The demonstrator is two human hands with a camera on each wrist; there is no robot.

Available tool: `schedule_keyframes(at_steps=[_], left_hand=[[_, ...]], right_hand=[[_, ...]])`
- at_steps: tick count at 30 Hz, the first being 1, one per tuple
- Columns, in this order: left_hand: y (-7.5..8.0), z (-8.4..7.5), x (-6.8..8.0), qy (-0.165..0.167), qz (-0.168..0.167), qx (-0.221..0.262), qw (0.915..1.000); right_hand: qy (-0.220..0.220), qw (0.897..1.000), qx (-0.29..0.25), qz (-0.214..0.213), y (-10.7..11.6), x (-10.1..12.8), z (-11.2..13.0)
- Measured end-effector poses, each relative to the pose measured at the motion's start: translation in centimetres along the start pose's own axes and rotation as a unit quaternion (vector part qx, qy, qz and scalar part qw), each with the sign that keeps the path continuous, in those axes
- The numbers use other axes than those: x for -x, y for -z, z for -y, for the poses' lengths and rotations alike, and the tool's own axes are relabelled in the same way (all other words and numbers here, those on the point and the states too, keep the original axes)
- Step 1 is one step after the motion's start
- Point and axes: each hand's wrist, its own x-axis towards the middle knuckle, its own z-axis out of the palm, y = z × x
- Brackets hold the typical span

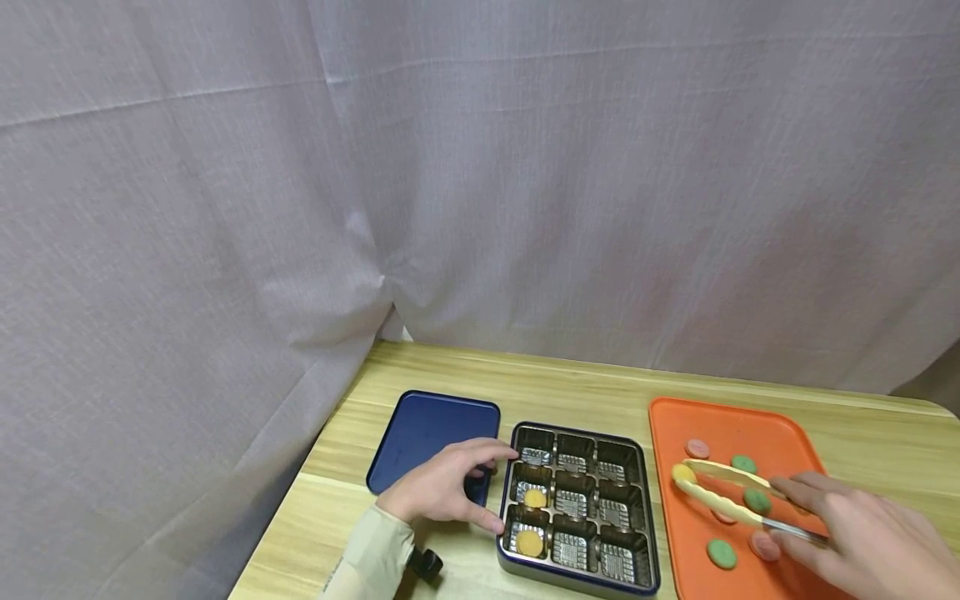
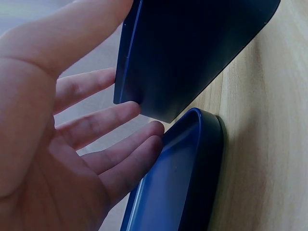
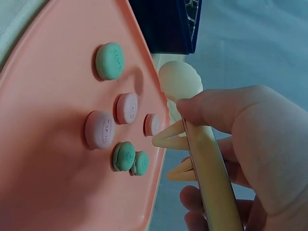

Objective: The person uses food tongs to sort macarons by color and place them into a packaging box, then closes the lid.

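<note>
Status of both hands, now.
Left hand: open, at the left side of the compartment box, holding nothing.
Right hand: closed, holding the tongs, a yellow piece between their tips.

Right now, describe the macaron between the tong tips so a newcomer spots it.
Find the orange tray at the head view's right. Over its left side, tongs reach from the right hand; the macaron sits between their tips. It's yellow; the tray's others are pink or green.
</note>
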Motion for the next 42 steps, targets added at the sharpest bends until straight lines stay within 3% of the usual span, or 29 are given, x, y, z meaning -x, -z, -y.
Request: schedule_keyframes(at_steps=[12, 18, 24, 32, 42], left_hand=[[0.0, -0.1, -0.1, -0.004, -0.002, -0.003, 1.0], [0.0, -0.1, -0.1, -0.007, -0.003, -0.005, 1.0], [-0.1, -0.2, -0.2, -0.006, -0.003, -0.01, 0.9999], [-0.1, -0.2, -0.3, -0.007, -0.002, -0.01, 0.9999], [-0.2, -0.2, -0.3, -0.008, 0.001, -0.009, 0.9999]], right_hand=[[0.032, 0.997, -0.024, -0.059, 1.2, 0.6, 1.6], [0.033, 0.998, -0.015, -0.052, 1.7, 0.1, 1.8], [0.062, 0.992, -0.019, -0.106, 2.0, 0.3, 3.0], [0.077, 0.99, -0.033, -0.113, 2.7, -0.5, 4.7], [0.133, 0.976, -0.03, -0.169, 2.5, -1.6, 6.4]])
